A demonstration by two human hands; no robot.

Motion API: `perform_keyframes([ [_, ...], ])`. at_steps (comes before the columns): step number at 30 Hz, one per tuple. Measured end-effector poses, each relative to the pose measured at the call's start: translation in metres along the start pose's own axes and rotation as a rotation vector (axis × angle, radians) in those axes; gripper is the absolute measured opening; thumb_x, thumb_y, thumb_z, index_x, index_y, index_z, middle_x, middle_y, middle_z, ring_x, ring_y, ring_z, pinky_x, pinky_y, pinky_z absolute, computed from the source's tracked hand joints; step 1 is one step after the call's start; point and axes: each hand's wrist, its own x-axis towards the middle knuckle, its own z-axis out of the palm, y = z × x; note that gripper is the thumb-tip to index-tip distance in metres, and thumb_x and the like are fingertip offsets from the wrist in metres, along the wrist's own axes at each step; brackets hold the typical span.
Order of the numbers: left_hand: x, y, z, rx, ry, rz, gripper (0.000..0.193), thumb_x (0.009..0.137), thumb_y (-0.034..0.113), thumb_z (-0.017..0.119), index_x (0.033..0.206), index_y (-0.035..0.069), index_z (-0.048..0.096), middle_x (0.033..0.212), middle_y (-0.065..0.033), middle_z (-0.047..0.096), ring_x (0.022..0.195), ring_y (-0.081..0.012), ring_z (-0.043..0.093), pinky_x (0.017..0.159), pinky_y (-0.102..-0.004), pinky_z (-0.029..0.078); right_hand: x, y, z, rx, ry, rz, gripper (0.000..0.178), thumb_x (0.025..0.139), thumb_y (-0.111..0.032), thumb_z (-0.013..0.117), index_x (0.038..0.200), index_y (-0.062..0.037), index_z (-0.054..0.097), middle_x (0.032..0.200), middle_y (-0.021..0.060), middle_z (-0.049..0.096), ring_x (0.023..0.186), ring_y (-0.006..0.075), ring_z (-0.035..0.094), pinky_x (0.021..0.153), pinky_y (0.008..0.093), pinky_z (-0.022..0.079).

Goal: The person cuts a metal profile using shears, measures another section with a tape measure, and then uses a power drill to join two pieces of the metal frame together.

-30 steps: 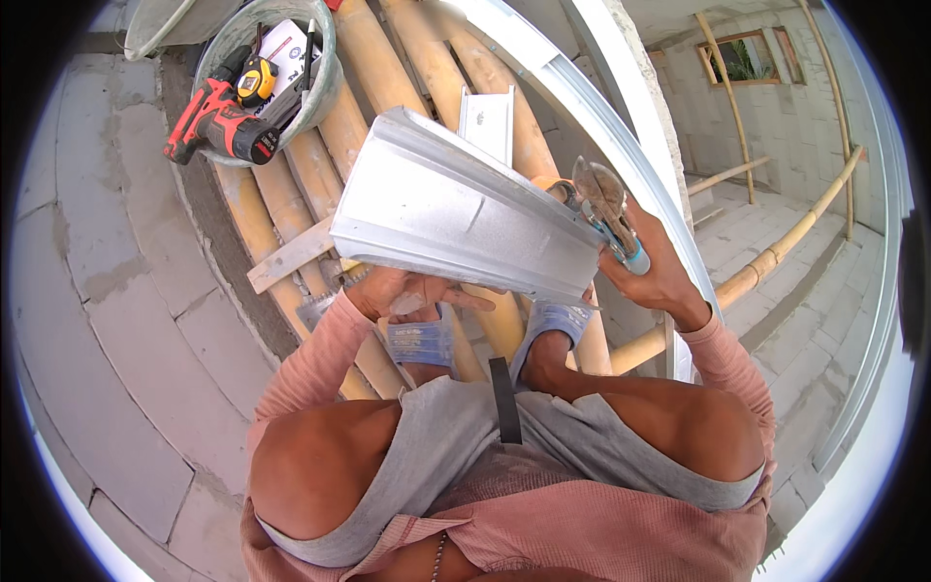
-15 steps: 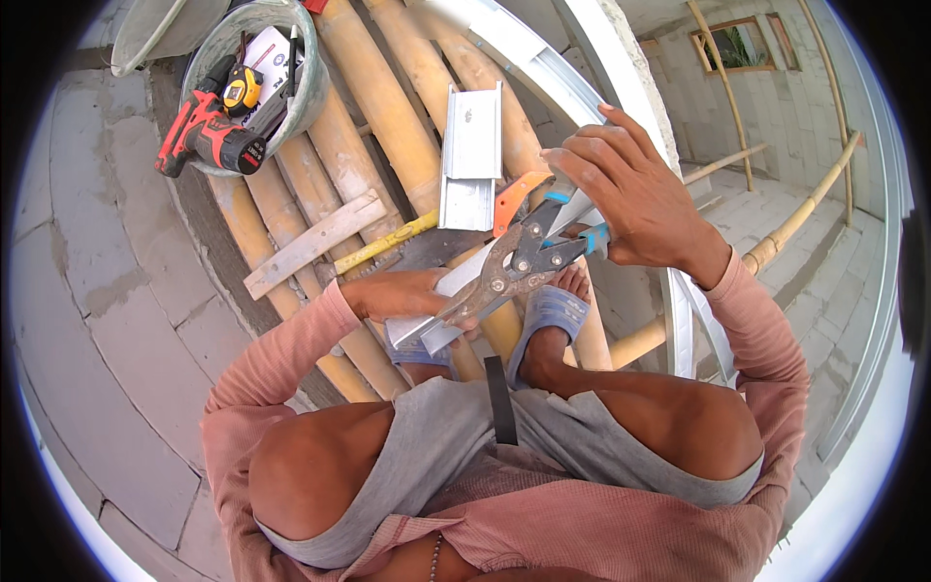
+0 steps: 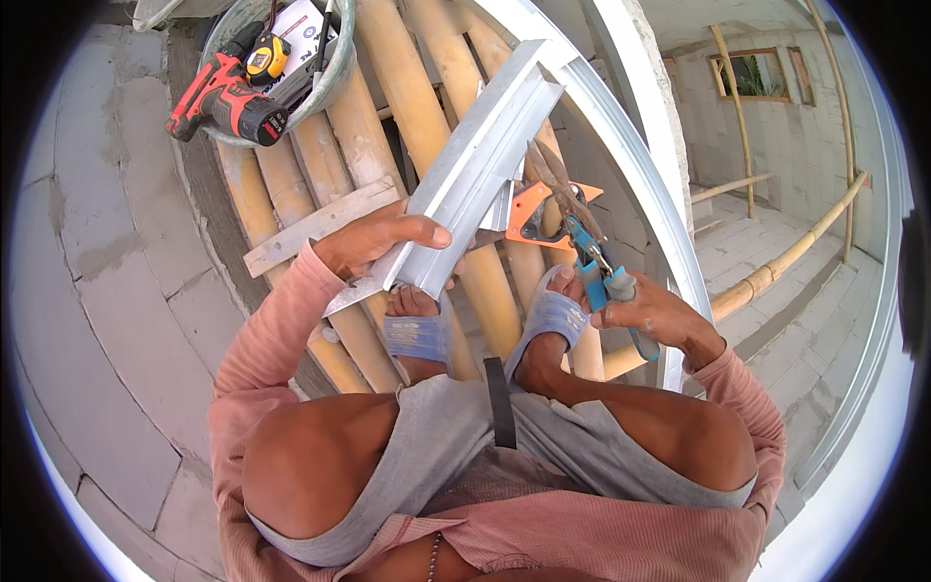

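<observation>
A silvery U-shaped metal channel (image 3: pixel 470 179) slants up and away to the right in my left hand (image 3: pixel 383 238). The fingers close round its near end, with the thumb lying along the inside. To the right, my right hand (image 3: pixel 645 310) is wrapped round the blue and grey handles of tin snips (image 3: pixel 590 247). Their rusty jaws point up and away, apart from the channel. Behind the snips shows the orange handle of a handsaw (image 3: pixel 527 210); the channel hides most of its blade.
Bamboo poles (image 3: pixel 398 87) form the platform under my feet. A bucket (image 3: pixel 339 82) at the far left holds a red drill (image 3: pixel 228 102) and a yellow tape measure (image 3: pixel 267 60). A short wooden board (image 3: pixel 325 225) lies across the poles. White metal framing (image 3: pixel 621 145) curves along the right.
The channel has swung up and away in my left hand. My right hand has drawn back and down with the snips, whose jaws now point away from me.
</observation>
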Motion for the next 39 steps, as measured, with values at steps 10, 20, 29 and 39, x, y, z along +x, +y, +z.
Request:
perform_keyframes([
  [10, 0.002, 0.003, 0.012, 0.176, -0.080, -0.174, 0.070, 0.085, 0.039, 0.077, 0.134, -0.005, 0.053, 0.108, -0.0138, 0.066, 0.095, -0.0212, 0.071, 0.082, -0.0331, 0.059, 0.008, 0.005, 0.011, -0.144, -0.090, 0.041, 0.107, 0.079, -0.039, 0.073, 0.159, 0.0100, 0.024, 0.138, 0.0322, 0.060, 0.130, 0.0386, 0.057, 0.112, 0.0368, 0.040],
  [20, 0.003, 0.006, 0.021, 0.329, -0.020, -0.140, 0.071, 0.087, 0.045, 0.073, 0.132, -0.005, 0.051, 0.106, -0.0133, 0.066, 0.093, -0.0192, 0.069, 0.076, -0.0305, 0.057, 0.009, 0.007, 0.014, -0.269, 0.002, 0.025, 0.101, 0.080, -0.041, 0.070, 0.156, 0.0126, 0.031, 0.125, 0.0299, 0.065, 0.119, 0.0364, 0.062, 0.105, 0.0376, 0.044],
  [29, 0.001, 0.019, 0.020, 0.451, -0.056, -0.216, 0.078, 0.088, 0.042, 0.074, 0.142, -0.006, 0.045, 0.113, -0.0154, 0.066, 0.098, -0.0251, 0.070, 0.087, -0.0342, 0.057, 0.011, 0.013, 0.017, -0.392, 0.061, 0.037, 0.098, 0.083, -0.046, 0.070, 0.157, 0.0078, 0.034, 0.070, 0.0193, 0.059, 0.075, 0.0278, 0.063, 0.075, 0.0422, 0.048],
  [39, 0.000, 0.000, 0.026, 0.651, -0.085, -0.050, 0.050, 0.089, 0.040, 0.069, 0.119, 0.001, 0.056, 0.092, -0.0056, 0.068, 0.087, -0.0149, 0.062, 0.081, -0.0300, 0.050, 0.010, 0.029, 0.020, -0.215, 0.070, 0.128, 0.077, 0.086, -0.051, 0.078, 0.140, 0.0008, 0.059, 0.128, 0.0177, 0.068, 0.120, 0.0286, 0.061, 0.109, 0.0395, 0.041],
])
